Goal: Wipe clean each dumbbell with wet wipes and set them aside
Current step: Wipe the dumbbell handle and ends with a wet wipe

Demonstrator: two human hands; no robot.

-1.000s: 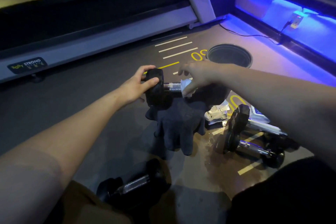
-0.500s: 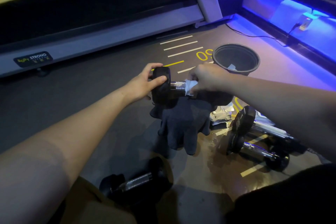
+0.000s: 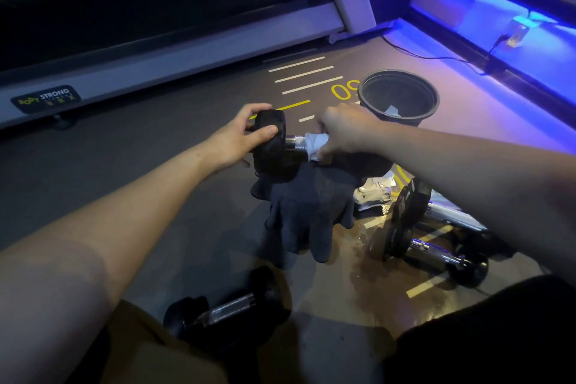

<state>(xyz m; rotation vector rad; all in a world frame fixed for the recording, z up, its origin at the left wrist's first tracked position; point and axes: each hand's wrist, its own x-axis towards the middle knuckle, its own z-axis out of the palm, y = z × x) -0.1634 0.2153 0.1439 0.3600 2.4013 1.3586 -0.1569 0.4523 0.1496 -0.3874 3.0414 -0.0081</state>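
Nearest to us, a dumbbell (image 3: 224,310) is lying on the floor (image 3: 124,171) between our knees, its chrome bar catching the light. Over toward the right side of the floor, two more dumbbells (image 3: 436,246) are lying together beside a wet patch. Just past them we are holding a fourth dumbbell (image 3: 274,143) over a dark glove (image 3: 311,215) that is lying spread on the floor. Our left hand (image 3: 240,137) is gripping its black end, fingers curled over the top and thumb pressing the face. Our right hand (image 3: 346,131) is pinching a white wipe (image 3: 314,142) wrapped round the chrome bar, fingers curled down onto it. Crumpled wipes (image 3: 375,188) are lying beside the glove. Farther on, a round black bin (image 3: 399,97) is standing on the floor with one wipe inside. A treadmill (image 3: 156,50) is running along the far edge.
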